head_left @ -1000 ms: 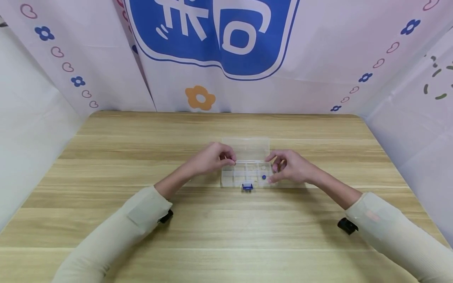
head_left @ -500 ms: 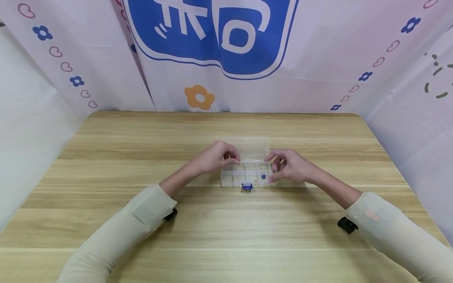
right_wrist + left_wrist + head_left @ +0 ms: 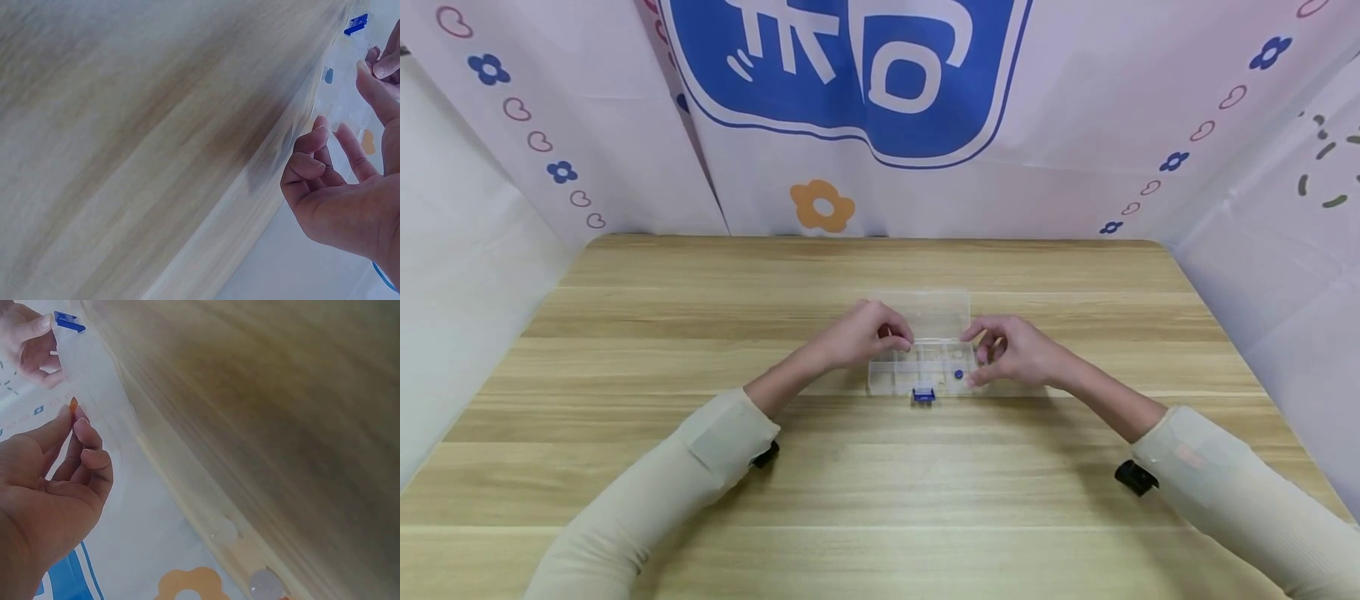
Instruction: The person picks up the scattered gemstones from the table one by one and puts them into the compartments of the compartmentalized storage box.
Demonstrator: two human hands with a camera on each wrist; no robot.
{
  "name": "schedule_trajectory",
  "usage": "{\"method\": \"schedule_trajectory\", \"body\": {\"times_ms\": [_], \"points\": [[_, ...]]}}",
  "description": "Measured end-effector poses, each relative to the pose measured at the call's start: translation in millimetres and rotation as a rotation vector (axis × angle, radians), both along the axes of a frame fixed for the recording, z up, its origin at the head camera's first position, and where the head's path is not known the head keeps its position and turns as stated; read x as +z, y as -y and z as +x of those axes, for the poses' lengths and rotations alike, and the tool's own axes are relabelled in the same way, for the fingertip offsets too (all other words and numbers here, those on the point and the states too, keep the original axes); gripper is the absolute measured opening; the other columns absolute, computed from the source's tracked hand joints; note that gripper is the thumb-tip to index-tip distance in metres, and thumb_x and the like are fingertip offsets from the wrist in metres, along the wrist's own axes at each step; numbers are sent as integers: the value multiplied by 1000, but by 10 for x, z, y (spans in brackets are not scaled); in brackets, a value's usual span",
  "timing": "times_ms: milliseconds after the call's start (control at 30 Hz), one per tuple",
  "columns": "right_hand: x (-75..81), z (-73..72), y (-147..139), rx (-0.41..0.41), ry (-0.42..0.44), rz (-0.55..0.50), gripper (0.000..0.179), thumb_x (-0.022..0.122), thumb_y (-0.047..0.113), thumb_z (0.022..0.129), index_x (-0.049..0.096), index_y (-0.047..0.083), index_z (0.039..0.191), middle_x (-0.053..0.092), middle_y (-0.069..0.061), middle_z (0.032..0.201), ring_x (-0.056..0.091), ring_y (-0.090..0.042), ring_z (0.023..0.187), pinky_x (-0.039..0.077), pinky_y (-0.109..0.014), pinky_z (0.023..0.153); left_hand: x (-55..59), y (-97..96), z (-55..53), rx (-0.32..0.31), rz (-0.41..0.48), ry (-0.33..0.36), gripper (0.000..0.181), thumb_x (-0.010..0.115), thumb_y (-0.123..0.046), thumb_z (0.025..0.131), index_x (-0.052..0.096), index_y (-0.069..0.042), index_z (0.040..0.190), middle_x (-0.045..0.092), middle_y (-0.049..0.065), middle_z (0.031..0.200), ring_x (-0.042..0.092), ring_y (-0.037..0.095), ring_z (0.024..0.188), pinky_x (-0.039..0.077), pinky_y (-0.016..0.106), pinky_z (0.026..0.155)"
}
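Observation:
A clear compartment box point(image 3: 883, 382) lies on the table, its lid point(image 3: 936, 312) folded back behind it and a blue latch point(image 3: 924, 396) at its front. My left hand point(image 3: 874, 333) is over the back left compartments. In the left wrist view its thumb and forefinger pinch a small orange piece point(image 3: 74, 404), too small to name. My right hand point(image 3: 1018, 354) grips the box's right end, with the forefinger at the back corner and the thumb by the right wall. A small round blue piece point(image 3: 958, 374) sits in a right compartment, near that thumb.
The wooden table point(image 3: 880, 483) reaches back to a printed cloth point(image 3: 1075, 100). Small round translucent pieces point(image 3: 265, 584) lie on the table beneath the left arm. Black wrist cameras point(image 3: 1137, 478) jut out under both sleeves.
My left hand has moved slightly right over the box, from its left back corner toward the compartments further in. My right hand and the box have stayed nearly still.

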State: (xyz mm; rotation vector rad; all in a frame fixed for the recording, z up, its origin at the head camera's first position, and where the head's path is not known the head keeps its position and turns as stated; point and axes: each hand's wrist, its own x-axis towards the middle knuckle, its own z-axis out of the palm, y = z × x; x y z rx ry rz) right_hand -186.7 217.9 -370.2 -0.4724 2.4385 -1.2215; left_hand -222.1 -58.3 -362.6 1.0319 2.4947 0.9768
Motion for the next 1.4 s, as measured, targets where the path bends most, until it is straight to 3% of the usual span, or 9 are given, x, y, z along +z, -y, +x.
{"method": "schedule_trajectory", "body": {"times_ms": [233,433,667,1133,1400], "points": [[-17,-4,9,0,-10,3,53,90,2,76,64,-5,122,63,-13,85,53,-20,73,44,-24,62,-20,-6,-8,9,3,6,12,69,-4,100,77,2,105,75,8,91,63,14,75,52,24,70],[-4,5,4,-2,0,-1,54,90,1,76,64,-5,123,63,-11,85,53,-21,73,45,-24,63,32,71,23,22,26,5,12,67,-2,100,76,4,106,73,11,91,62,15,76,52,26,70],[0,18,-3,9,-1,0,54,89,3,78,63,-6,125,62,-10,86,52,-21,73,45,-24,63,88,278,87,56,39,6,11,68,-1,99,76,5,104,73,13,92,64,20,81,54,28,73],[-10,16,-4,15,-7,2,54,89,2,78,62,-7,124,62,-9,86,54,-21,73,47,-24,64,20,754,137,135,-6,-43,7,71,2,96,76,6,100,73,9,87,63,17,78,54,28,70],[-10,19,-4,21,-10,0,54,89,3,78,62,-7,124,62,-8,85,55,-21,73,47,-25,64,-41,979,141,150,-22,23,7,69,5,96,75,6,99,73,12,89,65,22,79,53,26,68]]}}
